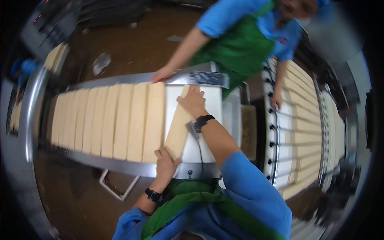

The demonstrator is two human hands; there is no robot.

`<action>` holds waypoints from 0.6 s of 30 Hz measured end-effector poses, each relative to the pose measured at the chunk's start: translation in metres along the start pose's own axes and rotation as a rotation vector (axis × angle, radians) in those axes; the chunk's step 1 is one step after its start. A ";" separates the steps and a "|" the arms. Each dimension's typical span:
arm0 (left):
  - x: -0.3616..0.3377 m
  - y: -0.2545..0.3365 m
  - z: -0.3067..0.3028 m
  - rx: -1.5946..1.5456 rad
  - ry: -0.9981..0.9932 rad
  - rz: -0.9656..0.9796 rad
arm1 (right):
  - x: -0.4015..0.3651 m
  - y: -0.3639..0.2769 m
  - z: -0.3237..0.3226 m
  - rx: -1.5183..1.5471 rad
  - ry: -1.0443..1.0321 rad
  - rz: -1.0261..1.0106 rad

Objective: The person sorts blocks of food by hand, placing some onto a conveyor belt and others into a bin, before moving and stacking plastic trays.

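A long, pale strip that looks like dough (pixel 179 128) lies slantwise over the white belt (pixel 210 120). My right hand (pixel 194 101) grips its far end, fingers bent over the top edge. At the near end, my left hand (pixel 165 167) holds the strip between thumb and fingers. Just to the left, a row of similar strips (pixel 108 120) lies side by side, with the closest strip (pixel 154 124) almost touching the held one. Both my wrists wear black bands, and a cable runs down from the right one.
Across the conveyor, a person in a green apron (pixel 248 56) rests one hand (pixel 162 75) at the row's far edge. Their other hand (pixel 277 101) is by a second conveyor with more strips (pixel 304 128). A metal rail (pixel 140 168) borders my side; a bin (pixel 248 132) stands right.
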State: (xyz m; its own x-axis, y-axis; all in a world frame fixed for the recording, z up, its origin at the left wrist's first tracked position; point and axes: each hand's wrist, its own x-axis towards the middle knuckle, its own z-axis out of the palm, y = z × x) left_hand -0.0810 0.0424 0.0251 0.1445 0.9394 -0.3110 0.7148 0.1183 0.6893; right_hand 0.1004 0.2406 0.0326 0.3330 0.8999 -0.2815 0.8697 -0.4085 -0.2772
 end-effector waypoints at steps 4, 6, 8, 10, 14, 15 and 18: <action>0.020 -0.005 0.021 0.038 -0.001 0.264 | -0.020 0.074 -0.031 0.118 0.118 0.292; 0.022 0.020 0.031 0.137 -0.110 0.185 | -0.023 0.112 -0.030 0.201 0.108 0.250; 0.017 0.065 0.031 0.249 -0.230 0.036 | -0.030 0.140 -0.021 0.299 0.202 0.243; 0.019 0.069 0.049 0.181 -0.161 0.153 | -0.053 0.170 -0.036 0.422 0.284 0.394; 0.011 0.105 0.090 0.107 -0.042 0.523 | -0.125 0.264 -0.054 0.685 0.713 0.545; 0.007 0.123 0.097 0.100 -0.070 0.607 | -0.150 0.291 -0.061 0.621 0.817 0.568; -0.022 0.187 0.118 0.050 -0.217 0.825 | -0.239 0.367 -0.091 0.644 1.038 0.701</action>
State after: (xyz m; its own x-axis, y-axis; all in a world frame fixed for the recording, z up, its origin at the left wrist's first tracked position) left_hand 0.1300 0.0063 0.0836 0.7561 0.6355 0.1560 0.3517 -0.5958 0.7220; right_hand 0.3734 -0.1107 0.0819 0.9806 0.0693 0.1835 0.1907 -0.5556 -0.8093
